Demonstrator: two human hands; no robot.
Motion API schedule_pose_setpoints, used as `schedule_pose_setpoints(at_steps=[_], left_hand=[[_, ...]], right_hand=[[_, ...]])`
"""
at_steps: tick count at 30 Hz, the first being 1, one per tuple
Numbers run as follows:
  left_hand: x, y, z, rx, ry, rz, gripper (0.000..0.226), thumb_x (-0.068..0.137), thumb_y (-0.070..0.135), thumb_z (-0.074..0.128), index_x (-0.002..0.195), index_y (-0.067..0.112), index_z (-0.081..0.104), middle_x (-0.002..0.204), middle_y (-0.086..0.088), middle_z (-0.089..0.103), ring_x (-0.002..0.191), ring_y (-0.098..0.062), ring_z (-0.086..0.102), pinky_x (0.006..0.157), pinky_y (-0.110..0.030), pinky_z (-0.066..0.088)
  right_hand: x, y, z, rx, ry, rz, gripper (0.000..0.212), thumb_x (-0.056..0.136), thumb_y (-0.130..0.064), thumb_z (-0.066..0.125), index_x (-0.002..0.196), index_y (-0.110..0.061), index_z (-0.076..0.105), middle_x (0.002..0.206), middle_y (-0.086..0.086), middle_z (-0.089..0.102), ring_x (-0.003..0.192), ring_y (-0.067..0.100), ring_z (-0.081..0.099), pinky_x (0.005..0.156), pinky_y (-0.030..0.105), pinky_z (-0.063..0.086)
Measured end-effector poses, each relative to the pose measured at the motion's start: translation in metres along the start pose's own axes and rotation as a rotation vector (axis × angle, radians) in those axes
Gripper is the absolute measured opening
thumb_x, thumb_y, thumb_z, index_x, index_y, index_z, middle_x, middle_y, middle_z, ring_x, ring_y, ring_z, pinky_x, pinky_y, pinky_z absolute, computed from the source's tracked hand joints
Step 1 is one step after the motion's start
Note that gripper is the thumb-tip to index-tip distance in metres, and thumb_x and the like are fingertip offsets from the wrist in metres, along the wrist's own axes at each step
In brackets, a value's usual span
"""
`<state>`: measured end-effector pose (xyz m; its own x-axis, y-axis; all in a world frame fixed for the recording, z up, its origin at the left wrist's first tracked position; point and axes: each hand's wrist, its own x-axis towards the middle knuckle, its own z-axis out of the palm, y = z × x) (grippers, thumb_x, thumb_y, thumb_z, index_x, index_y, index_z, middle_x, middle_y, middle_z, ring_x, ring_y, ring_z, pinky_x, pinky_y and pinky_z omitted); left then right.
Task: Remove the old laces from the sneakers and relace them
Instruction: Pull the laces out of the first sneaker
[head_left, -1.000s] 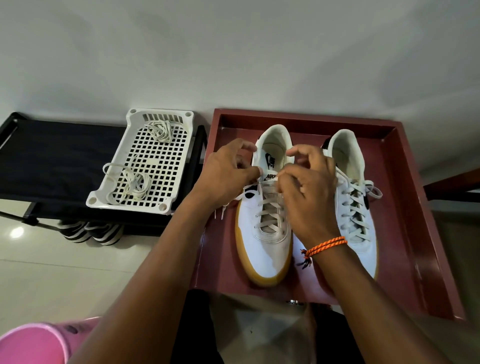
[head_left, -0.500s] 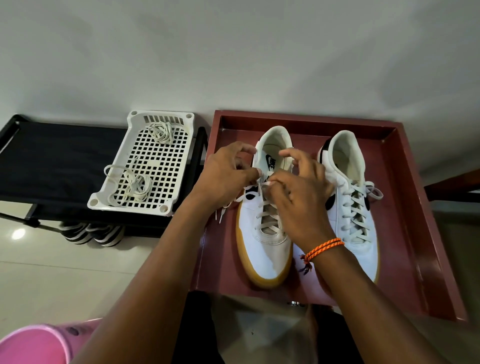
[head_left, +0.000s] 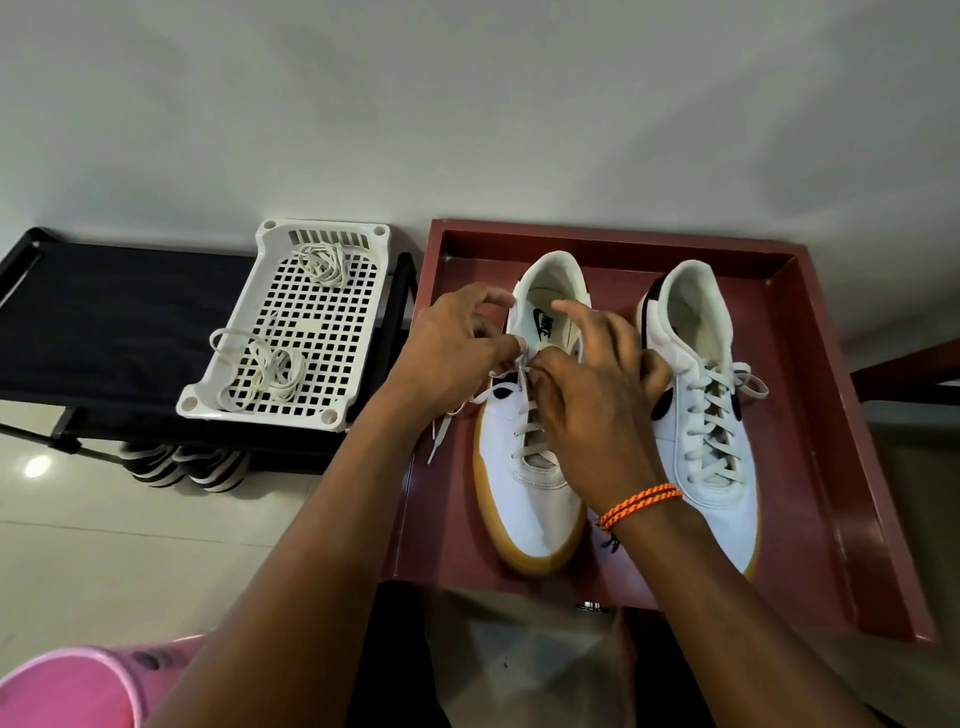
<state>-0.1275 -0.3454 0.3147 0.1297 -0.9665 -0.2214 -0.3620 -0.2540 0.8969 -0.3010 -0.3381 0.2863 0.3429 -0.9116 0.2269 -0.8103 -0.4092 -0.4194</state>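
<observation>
Soft, even indoor light fills the scene, with faint shadows. A bright glare spot gleams on the floor tile (head_left: 37, 466) at left. Wide-angle bending warps the edges.

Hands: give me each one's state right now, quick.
Left hand: fingers pinch the lace at the top of the left sneaker.
Right hand: fingers curled on the same lace at the knot.

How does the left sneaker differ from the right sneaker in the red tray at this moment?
Both hands, the left hand and the right hand, pinch the lace at the top of the left sneaker; no hand holds the right sneaker. The right sneaker's lace is tied; the left one's ends hang loose. Both are white, in the red tray.
</observation>
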Motion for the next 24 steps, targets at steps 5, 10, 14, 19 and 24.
schedule_pose_setpoints(at_steps=[5, 10, 14, 19, 24], left_hand=[[0.0, -0.001, 0.0, 0.003, -0.005, 0.002, 0.038, 0.095, 0.013, 0.078, 0.13, 0.021, 0.065, 0.081, -0.002, 0.08, 0.076, -0.015, 0.079, 0.074, -0.035, 0.064], [0.0, -0.001, 0.0, 0.014, 0.002, -0.002, 0.039, 0.095, 0.016, 0.078, 0.13, 0.022, 0.065, 0.082, 0.0, 0.08, 0.076, -0.012, 0.078, 0.066, -0.018, 0.055], [0.0, -0.001, 0.0, 0.0, 0.001, 0.001, 0.039, 0.094, 0.015, 0.078, 0.13, 0.021, 0.065, 0.082, -0.001, 0.08, 0.078, -0.014, 0.078, 0.071, -0.018, 0.058], [0.001, -0.002, 0.0, 0.003, 0.006, 0.005, 0.039, 0.094, 0.015, 0.078, 0.13, 0.023, 0.066, 0.083, 0.0, 0.08, 0.078, -0.013, 0.078, 0.081, -0.029, 0.062], [0.001, -0.003, 0.001, 0.014, 0.019, 0.008, 0.038, 0.093, 0.017, 0.079, 0.128, 0.025, 0.067, 0.082, 0.0, 0.079, 0.079, -0.016, 0.078, 0.08, -0.038, 0.064]], right_hand=[[0.009, 0.002, -0.003, 0.432, 0.151, 0.095, 0.024, 0.087, -0.03, 0.051, 0.07, -0.024, 0.067, 0.132, -0.016, 0.059, 0.118, 0.015, 0.049, 0.097, 0.06, 0.041], [0.009, 0.001, -0.014, 0.389, 0.305, 0.132, 0.025, 0.087, -0.021, 0.054, 0.079, -0.022, 0.077, 0.121, -0.012, 0.063, 0.115, 0.021, 0.054, 0.096, 0.056, 0.043], [0.002, -0.001, -0.01, 0.107, 0.115, 0.053, 0.029, 0.094, -0.027, 0.052, 0.108, -0.033, 0.077, 0.148, -0.009, 0.051, 0.138, 0.022, 0.04, 0.104, 0.05, 0.03], [0.0, 0.001, 0.005, -0.011, -0.01, -0.005, 0.015, 0.097, -0.026, 0.057, 0.094, -0.029, 0.071, 0.156, -0.012, 0.045, 0.142, 0.02, 0.033, 0.106, 0.056, 0.029], [0.01, 0.002, -0.01, 0.47, 0.206, 0.139, 0.031, 0.087, -0.03, 0.049, 0.064, -0.019, 0.067, 0.118, -0.016, 0.063, 0.111, 0.014, 0.047, 0.097, 0.059, 0.039]])
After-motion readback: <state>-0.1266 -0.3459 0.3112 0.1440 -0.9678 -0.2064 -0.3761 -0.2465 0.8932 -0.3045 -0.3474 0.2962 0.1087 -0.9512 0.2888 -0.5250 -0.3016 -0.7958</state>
